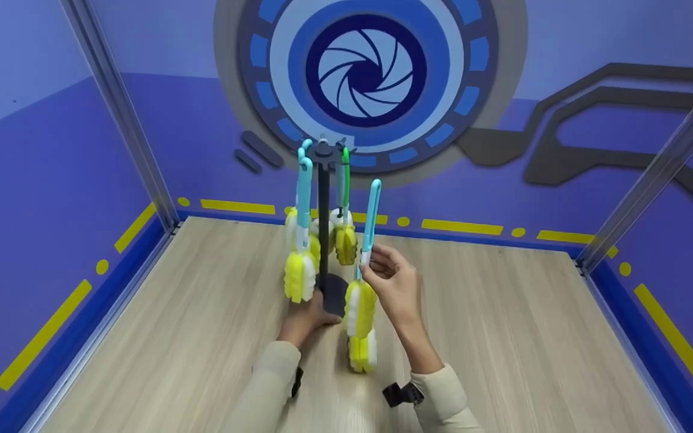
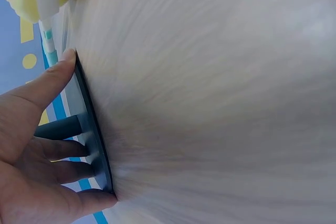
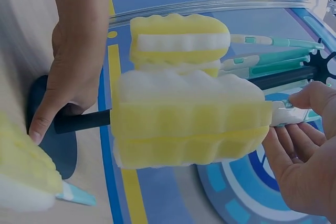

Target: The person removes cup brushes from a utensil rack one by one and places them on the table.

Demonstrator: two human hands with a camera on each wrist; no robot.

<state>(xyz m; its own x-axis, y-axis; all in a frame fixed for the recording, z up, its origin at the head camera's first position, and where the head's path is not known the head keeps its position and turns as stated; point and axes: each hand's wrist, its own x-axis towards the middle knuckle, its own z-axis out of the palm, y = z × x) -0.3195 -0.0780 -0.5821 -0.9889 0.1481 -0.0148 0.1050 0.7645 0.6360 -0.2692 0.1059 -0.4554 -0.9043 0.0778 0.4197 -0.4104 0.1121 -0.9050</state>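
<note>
A black stand (image 1: 323,228) with a hooked top holds several brushes with yellow and white sponge heads, one of them a blue-handled brush (image 1: 304,204). At its round base (image 2: 92,124), my left hand (image 1: 305,316) grips the rim, thumb on one side and fingers spread on the other. My right hand (image 1: 397,288) pinches the neck of another blue-handled brush (image 1: 361,308), upright just right of the stand, sponge down; in the right wrist view this sponge head (image 3: 191,121) crosses in front of the pole.
Another yellow and white brush (image 1: 362,352) lies on the wooden table (image 1: 503,337), nearer the front than the held one. Blue-purple printed walls (image 1: 160,132) with metal corner posts (image 1: 127,120) enclose the table's back and sides.
</note>
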